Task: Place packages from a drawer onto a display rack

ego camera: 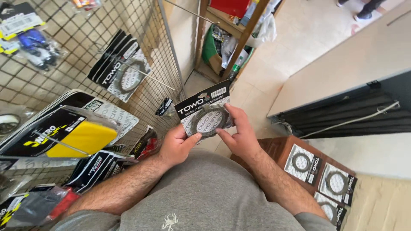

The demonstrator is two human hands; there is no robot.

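While both hands meet at centre frame, the scene reads as follows.

Held item: a flat carded pack (206,114) with a black header and a dark friction ring under clear film, raised in front of the torso, between the wire rack and the worktop.
Left hand (176,144): grip closed on the pack's lower left corner, thumb lying across the front.
Right hand (239,136): grip closed on the pack's right edge, fingers curled along the side, thumb on the lower front.
Wire rack (165,55): grid panel on the left, just beside the left hand; its long pegs jut toward the person.
Hanging ring packs (121,65): several like cards stacked on one peg, up and left of the held item.
Yellow-and-black box (64,134): on a lower peg, near the left forearm.
Brown box (280,150): low right, beneath the right forearm.
Loose ring packs (320,177): three cards lying on the brown box.
Worktop (342,72): pale slab at right, dark open space below it.
Wooden shelf (231,38): beyond the pack, stuffed with bags and bottles.
Hidden or unclear: the held item's back face; small bagged goods at the rack's far left edge are cut off; the lowest loose card is partly out of frame.
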